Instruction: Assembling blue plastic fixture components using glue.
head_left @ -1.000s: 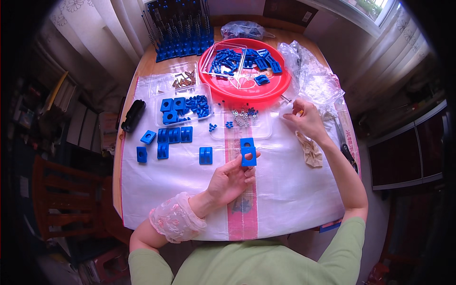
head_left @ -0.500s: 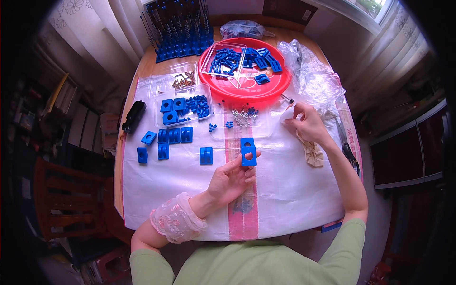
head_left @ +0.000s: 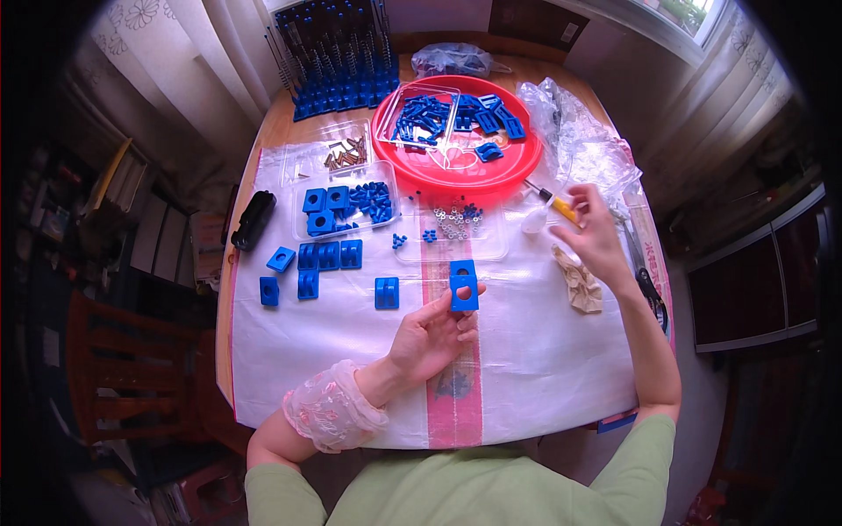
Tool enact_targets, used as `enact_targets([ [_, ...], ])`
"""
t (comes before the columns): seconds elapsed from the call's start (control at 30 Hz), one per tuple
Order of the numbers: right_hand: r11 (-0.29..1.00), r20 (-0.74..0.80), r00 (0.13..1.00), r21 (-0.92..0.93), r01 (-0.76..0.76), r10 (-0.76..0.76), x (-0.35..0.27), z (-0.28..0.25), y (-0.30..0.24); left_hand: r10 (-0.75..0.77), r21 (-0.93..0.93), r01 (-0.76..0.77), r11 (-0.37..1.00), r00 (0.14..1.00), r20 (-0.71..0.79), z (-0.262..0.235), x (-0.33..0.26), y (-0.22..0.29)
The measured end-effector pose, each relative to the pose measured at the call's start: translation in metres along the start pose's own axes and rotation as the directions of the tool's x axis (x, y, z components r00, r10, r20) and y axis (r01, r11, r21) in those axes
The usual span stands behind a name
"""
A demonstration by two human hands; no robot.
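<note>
In front of me my left hand (head_left: 430,337) grips a blue plastic bracket (head_left: 464,287) with a round hole in its face. My right hand (head_left: 603,238) is off to the right with thumb and fingers apart, holding nothing. It hovers by the yellow handle of a screwdriver (head_left: 562,208), whose shaft points toward the red tray. Just left of its thumb stands a small white bottle (head_left: 533,222). Several blue blocks with grooves (head_left: 329,255) sit to the left of my left hand, one of them (head_left: 387,294) closer to it.
A round red tray (head_left: 386,167) with blue parts stands at the back. Clear boxes of blue pieces (head_left: 368,202) and brass parts (head_left: 346,152) lie left of it. White nuts (head_left: 453,223), a beige cloth (head_left: 576,282), scissors (head_left: 649,294), plastic bags (head_left: 583,145) and a black case (head_left: 253,219) surround the work area.
My right hand has let go of the small white bottle and moved right, its fingers now apart beside the screwdriver. The left hand still holds the bracket in nearly the same place.
</note>
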State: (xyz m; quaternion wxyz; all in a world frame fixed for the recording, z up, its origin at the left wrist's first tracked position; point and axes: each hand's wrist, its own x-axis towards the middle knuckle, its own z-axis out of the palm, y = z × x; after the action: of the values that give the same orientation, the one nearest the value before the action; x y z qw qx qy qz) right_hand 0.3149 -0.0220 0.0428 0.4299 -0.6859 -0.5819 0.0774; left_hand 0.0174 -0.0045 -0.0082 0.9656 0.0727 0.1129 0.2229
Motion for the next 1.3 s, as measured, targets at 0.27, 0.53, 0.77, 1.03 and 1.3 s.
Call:
enact_targets([
  [0.27,0.84,0.319,0.943,0.533,-0.1,-0.09,-0.07,0.012,-0.059,0.012,0.012,-0.012,1.0,1.0,-0.013,0.01,-0.003,0.0],
  [0.53,0.658,0.489,0.862,0.695,-0.291,-0.135,-0.069,0.061,-0.075,0.017,0.137,-0.026,0.99,0.998,0.067,0.018,-0.009,0.001],
  [0.77,0.431,0.527,0.844,0.788,-0.439,-0.103,-0.074,0.076,-0.08,0.021,0.136,-0.02,0.99,1.0,-0.005,0.035,-0.013,-0.001],
  [1.03,0.246,0.616,0.787,0.767,-0.593,-0.025,-0.074,0.075,-0.09,0.032,0.127,-0.033,0.991,0.999,0.004,0.037,-0.014,0.0],
  [1.3,0.47,0.448,0.884,0.814,-0.34,-0.136,-0.065,0.073,-0.089,0.009,0.124,-0.018,0.992,0.997,0.072,0.034,-0.012,0.002],
])
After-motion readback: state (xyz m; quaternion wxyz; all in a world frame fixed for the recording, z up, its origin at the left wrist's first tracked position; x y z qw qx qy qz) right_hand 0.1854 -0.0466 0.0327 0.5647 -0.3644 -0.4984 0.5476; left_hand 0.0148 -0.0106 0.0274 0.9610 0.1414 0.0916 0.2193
